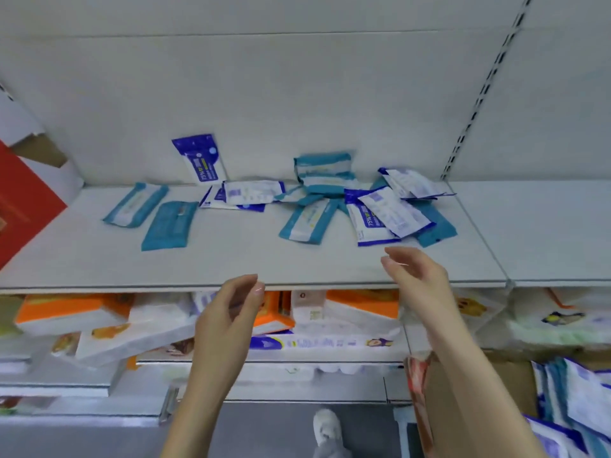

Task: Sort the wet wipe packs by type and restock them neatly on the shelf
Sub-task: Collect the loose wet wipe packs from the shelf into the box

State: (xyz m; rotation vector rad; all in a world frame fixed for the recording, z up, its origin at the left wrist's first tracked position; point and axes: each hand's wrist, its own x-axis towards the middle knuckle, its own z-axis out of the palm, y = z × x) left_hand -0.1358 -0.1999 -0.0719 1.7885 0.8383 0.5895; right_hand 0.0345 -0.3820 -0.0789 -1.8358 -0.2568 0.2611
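The big white shelf [231, 259] holds the wet wipe packs, all mixed up. A messy heap [380, 209] of teal and blue-and-white packs lies on its right part. The left hand [228, 312] and right hand [416, 276] hang near the front edge, fingers loose, holding nothing. A teal pack [168, 224] lies flat on the left. A blue pack [201, 160] leans on the back wall.

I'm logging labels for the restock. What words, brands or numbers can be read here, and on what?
"75%": sideways on the blue-and-white pack standing at the back.
"75%": sideways on the blue-and-white pack in the right-hand pile.
Other print on these, the teal packs and the lower-shelf boxes: too blurred to read.
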